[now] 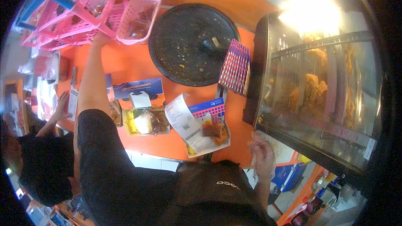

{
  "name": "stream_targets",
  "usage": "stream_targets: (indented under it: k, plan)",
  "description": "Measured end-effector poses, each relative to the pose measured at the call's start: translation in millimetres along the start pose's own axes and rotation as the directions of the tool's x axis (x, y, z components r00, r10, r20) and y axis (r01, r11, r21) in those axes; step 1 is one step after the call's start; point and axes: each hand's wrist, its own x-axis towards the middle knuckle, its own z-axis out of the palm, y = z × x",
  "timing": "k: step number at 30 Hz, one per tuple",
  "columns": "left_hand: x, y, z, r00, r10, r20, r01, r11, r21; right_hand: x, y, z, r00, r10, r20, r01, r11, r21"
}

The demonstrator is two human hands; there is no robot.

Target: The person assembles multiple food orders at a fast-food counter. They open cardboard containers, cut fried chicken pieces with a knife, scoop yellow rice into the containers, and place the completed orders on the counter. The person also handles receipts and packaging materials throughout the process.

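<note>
My left arm stretches to the far left, where my left hand [100,38] is at the lower edge of a pink plastic basket rack [79,14]; its fingers are hidden there. Beside it stands a pink basket [142,6] holding small clear packets. My right hand [263,152], in a clear plastic glove, is low near the table's front edge with fingers loosely apart, holding nothing visible. Between my arms sit two open food boxes. The right box [191,152] holds fried chicken [218,132] and a long paper receipt [184,121]; the left box [165,130] holds yellow food and wrapped items.
A large round black lid [190,42] lies on the orange table [130,62]. Right of it stands a stack of patterned folded cartons [235,68]. A lit glass warmer [318,88] with fried chicken fills the right side. At left, another person's hand [63,106] rests near a paper slip.
</note>
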Motion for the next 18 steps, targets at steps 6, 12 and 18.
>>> stream_targets:
  k: [6,12,18]
  plan:
    - [-72.6,16.6,-111.3,0.985,-0.124,0.118,0.085,0.952,0.296,19.0,4.5,1.4,0.982,-0.177,0.07,0.187,0.967,-0.174]
    - [-330.1,137.1,-254.8,0.773,0.149,-0.617,-0.317,0.933,-0.171,18.4,3.6,-0.4,0.985,-0.141,0.101,0.151,0.984,-0.096]
    - [-550.8,288.0,-217.4,0.787,0.495,-0.369,-0.616,0.67,-0.414,12.1,13.5,-12.0,0.973,-0.184,0.137,0.184,0.983,0.011]
